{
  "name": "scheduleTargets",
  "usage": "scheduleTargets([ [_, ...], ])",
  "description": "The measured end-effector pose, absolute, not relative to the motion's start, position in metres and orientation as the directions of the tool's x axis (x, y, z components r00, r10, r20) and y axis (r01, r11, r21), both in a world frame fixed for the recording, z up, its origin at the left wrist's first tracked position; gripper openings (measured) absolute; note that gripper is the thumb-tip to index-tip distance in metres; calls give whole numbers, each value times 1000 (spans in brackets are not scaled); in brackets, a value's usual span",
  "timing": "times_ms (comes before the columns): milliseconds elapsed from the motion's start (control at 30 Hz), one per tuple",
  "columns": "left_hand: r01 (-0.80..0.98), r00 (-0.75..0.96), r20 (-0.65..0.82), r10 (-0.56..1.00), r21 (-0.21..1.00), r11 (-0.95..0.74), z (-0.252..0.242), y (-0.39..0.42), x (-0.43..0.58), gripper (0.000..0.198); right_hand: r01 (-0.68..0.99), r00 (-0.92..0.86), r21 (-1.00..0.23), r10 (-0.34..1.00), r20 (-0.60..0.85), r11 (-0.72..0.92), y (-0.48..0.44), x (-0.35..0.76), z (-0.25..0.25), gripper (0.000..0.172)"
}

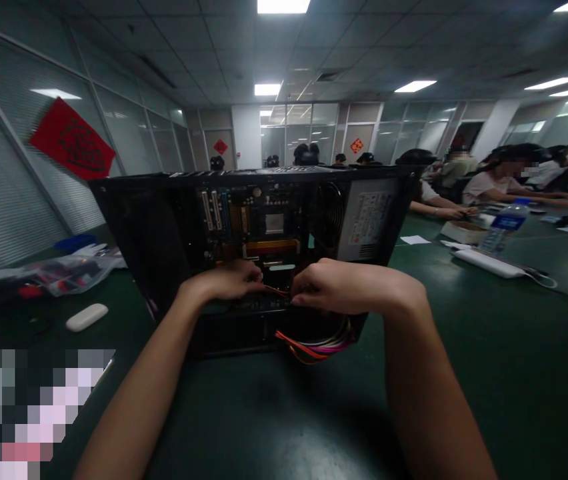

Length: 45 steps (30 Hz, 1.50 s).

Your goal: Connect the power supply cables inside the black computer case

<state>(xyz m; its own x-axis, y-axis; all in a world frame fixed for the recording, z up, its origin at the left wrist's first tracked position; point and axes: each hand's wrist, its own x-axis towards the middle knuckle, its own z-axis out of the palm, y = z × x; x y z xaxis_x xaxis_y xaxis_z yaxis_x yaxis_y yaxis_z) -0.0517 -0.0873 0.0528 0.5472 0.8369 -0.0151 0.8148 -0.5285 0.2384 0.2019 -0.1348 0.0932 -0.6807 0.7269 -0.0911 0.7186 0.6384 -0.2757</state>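
An open black computer case [134,247] stands on the table in front of me, its inside facing me. My left hand [234,279] reaches into its lower middle, fingers pinched on a thin cable [277,291] with reddish wires. From the other side my right hand [320,285] is closed at the cable's right end; its fingertips are partly hidden. Behind the hands are the motherboard [257,212], with white slots and a square metal chip, and the power supply [368,223] at upper right. A bundle of coloured wires [317,348] hangs out below my right hand.
On the left lie a clear plastic bag [59,273] with items inside and a white mouse [87,317]. To the right are a water bottle [507,223], a small box [464,231] and a white power strip [489,262]. Other people sit along the table's right side.
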Motion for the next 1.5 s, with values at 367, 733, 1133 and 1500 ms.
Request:
scheduleTargets([
  [367,732,418,460,783,340,-590,89,-107,-57,31,670,-711,-272,702,30,691,-133,193,103,27],
  [733,512,375,432,820,641,-572,99,-122,-54,23,507,-812,-348,573,116,789,-119,161,82,41],
  [1133,535,296,469,832,639,-552,103,-130,-57,25,207,-944,-460,299,137,863,-108,127,66,25],
  [1500,889,276,185,943,323,-323,99,-125,-77,39,509,-821,-376,568,56,774,-84,96,23,44],
])
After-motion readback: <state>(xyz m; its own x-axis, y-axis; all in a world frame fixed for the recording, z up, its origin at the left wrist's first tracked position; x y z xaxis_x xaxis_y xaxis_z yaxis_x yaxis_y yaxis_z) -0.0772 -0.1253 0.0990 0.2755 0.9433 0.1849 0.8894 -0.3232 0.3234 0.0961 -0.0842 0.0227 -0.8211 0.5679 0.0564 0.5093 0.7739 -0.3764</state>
